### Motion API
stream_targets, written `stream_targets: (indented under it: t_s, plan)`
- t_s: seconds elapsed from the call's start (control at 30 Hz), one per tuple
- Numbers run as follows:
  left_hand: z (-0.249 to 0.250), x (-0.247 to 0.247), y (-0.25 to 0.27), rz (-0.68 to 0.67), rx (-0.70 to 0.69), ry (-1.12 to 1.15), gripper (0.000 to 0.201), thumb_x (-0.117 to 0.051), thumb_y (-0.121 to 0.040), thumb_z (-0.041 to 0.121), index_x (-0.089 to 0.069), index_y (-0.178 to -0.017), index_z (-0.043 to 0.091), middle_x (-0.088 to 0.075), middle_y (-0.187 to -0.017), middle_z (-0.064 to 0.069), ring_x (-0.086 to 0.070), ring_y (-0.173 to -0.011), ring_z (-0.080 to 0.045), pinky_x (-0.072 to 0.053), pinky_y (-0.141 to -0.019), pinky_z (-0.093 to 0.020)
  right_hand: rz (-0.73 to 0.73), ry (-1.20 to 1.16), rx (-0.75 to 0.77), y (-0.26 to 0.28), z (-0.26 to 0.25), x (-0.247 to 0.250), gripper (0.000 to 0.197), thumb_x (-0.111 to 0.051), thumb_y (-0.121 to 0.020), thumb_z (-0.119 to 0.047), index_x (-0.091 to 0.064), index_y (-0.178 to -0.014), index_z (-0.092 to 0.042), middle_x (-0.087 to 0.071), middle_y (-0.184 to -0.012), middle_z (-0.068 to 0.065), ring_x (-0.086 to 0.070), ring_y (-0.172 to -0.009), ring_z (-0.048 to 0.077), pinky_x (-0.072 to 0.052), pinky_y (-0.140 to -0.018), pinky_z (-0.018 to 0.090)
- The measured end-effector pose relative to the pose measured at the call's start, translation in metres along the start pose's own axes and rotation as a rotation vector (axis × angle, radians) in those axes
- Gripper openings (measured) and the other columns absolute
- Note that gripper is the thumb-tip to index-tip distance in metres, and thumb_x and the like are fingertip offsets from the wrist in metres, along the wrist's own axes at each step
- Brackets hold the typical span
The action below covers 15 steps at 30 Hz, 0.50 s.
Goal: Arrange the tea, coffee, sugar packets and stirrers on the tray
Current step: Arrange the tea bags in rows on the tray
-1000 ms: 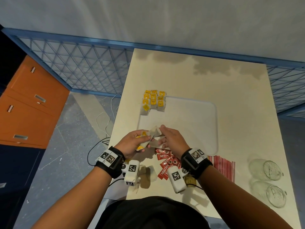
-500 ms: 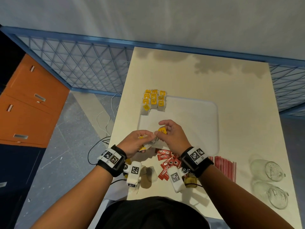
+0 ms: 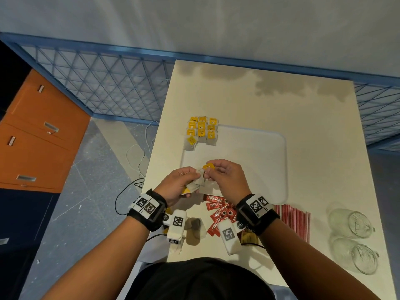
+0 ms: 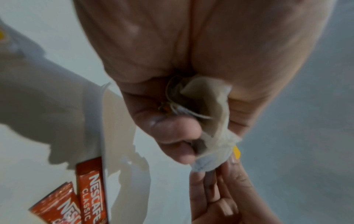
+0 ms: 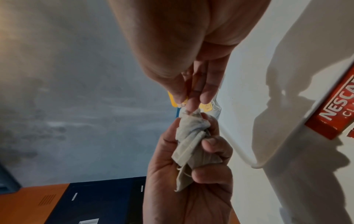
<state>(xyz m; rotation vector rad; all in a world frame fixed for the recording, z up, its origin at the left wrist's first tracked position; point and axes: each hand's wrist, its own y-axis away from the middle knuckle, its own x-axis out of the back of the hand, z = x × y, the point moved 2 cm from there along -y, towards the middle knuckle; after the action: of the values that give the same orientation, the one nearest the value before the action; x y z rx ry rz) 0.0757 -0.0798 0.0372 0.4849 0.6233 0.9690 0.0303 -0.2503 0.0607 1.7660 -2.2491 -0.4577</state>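
The left hand curls its fingers round a bunch of crumpled pale paper tea bags, held above the near left corner of the white plastic tray. Just right of it, the right hand pinches a small yellow paper tag between thumb and fingers, touching the bunch's top.

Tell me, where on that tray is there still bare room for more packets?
Most of the white tray is bare: its middle and right side, from the tea bag rows at its far left corner to its right rim. The near edge is crowded: both hands work there, and red coffee sachets and stirrers lie just outside it.
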Motion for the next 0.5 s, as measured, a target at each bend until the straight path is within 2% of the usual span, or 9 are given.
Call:
stream_targets:
  t_s: [0.1,0.27,0.37,0.5]
  plan:
    - [0.002,-0.001,-0.001,-0.016,-0.003,0.006,0.012,-0.056,-0.099,0.014,-0.061,-0.087,0.012,-0.063,-0.081,-0.017,-0.06,-0.059,-0.021,-0.036,-0.04,-0.021,0.0,0.062,0.039,0.0,-0.002,0.0,0.013,-0.068,-0.094,-0.006,-0.077,-0.102,-0.009,-0.076,-0.085,0.009,-0.07,-0.075,0.007,-0.056,-0.072,0.02]
    - [0.006,-0.002,0.001,-0.023,0.0,0.091,0.011,-0.056,-0.099,0.014,-0.063,-0.092,0.011,-0.066,-0.08,-0.012,-0.06,-0.06,-0.021,-0.035,-0.041,-0.02,-0.059,0.269,0.136,0.002,-0.002,-0.001,0.018,-0.071,-0.093,-0.014,-0.08,-0.108,-0.019,-0.074,-0.114,-0.009,-0.066,-0.106,0.0,-0.052,-0.094,0.021]
    - [0.01,-0.003,0.003,-0.047,-0.013,0.127,0.01,-0.057,-0.098,0.018,-0.063,-0.099,0.01,-0.066,-0.079,-0.008,-0.061,-0.062,-0.019,-0.035,-0.042,-0.02,-0.105,0.265,0.125,0.005,-0.001,-0.003,0.021,-0.07,-0.095,-0.02,-0.078,-0.114,-0.024,-0.068,-0.128,-0.012,-0.06,-0.118,-0.002,-0.051,-0.097,0.022]
    - [0.012,-0.003,0.005,-0.04,-0.038,0.095,0.007,-0.059,-0.098,0.017,-0.063,-0.097,0.011,-0.067,-0.076,-0.004,-0.062,-0.061,-0.015,-0.035,-0.042,-0.02,-0.12,0.24,0.137,0.007,-0.001,-0.003,0.022,-0.065,-0.099,-0.02,-0.077,-0.117,-0.024,-0.068,-0.128,-0.011,-0.06,-0.12,-0.002,-0.05,-0.098,0.021]
